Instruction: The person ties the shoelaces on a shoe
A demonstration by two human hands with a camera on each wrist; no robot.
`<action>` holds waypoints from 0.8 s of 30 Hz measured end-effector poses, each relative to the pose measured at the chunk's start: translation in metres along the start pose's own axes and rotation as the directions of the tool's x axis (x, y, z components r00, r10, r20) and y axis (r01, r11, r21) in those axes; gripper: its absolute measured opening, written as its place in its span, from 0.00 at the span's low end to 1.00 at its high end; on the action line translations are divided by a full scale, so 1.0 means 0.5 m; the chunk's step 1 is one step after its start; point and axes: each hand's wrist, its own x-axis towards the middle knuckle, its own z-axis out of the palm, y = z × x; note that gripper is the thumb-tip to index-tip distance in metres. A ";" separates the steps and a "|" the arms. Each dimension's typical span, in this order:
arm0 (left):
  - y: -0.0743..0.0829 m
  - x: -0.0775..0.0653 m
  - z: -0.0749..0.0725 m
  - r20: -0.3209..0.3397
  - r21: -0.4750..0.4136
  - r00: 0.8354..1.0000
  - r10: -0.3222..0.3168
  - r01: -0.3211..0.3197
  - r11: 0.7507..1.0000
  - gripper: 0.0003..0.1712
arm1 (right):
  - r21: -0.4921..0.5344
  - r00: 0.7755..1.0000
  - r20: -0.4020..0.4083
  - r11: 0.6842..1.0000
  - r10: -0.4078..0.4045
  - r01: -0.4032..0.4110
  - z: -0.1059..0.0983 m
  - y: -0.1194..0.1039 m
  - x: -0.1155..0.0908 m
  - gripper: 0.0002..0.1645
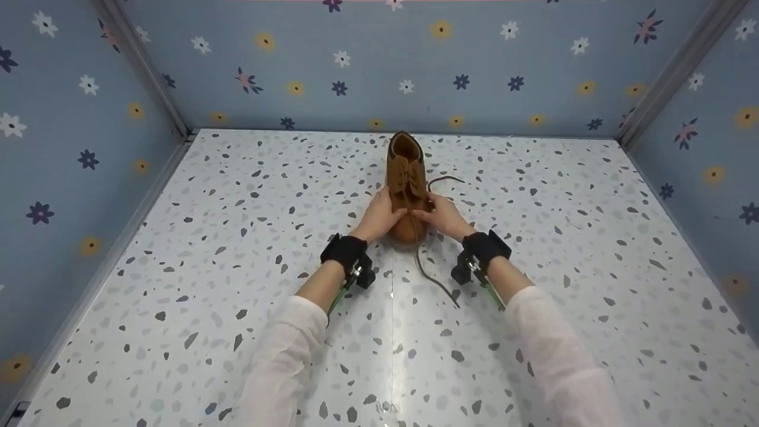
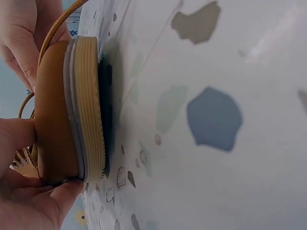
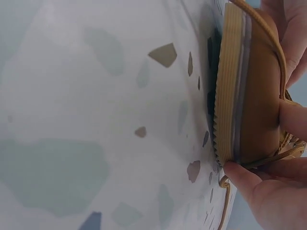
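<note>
In the head view, the lace-up shoe [image 1: 405, 228] rests on the counter [image 1: 237, 225], toe toward 6 o'clock, heel toward 12. The left grip [image 1: 378, 216] lies against its 8 o'clock side, the right grip [image 1: 446, 217] against its 4. One lace end [image 1: 446, 177] reaches toward 3, the other [image 1: 442, 287] over the toe toward 5. Panels stand at 9 [image 1: 59, 190], 12 [image 1: 427, 56] and 3 o'clock [image 1: 711, 142].

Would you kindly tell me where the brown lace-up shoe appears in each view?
Head: brown lace-up shoe near the centre, toe toward the camera.
Left wrist: brown lace-up shoe at left, sole facing right.
Right wrist: brown lace-up shoe at upper right, sole facing left.
Shared landmark: the loose lace strand over its toe.
</note>
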 end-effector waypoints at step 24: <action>0.030 -0.046 -0.017 -0.008 0.065 1.000 0.030 -0.030 0.997 0.36 | -0.043 0.997 0.024 0.996 0.077 -0.076 0.007 0.007 -0.011 0.37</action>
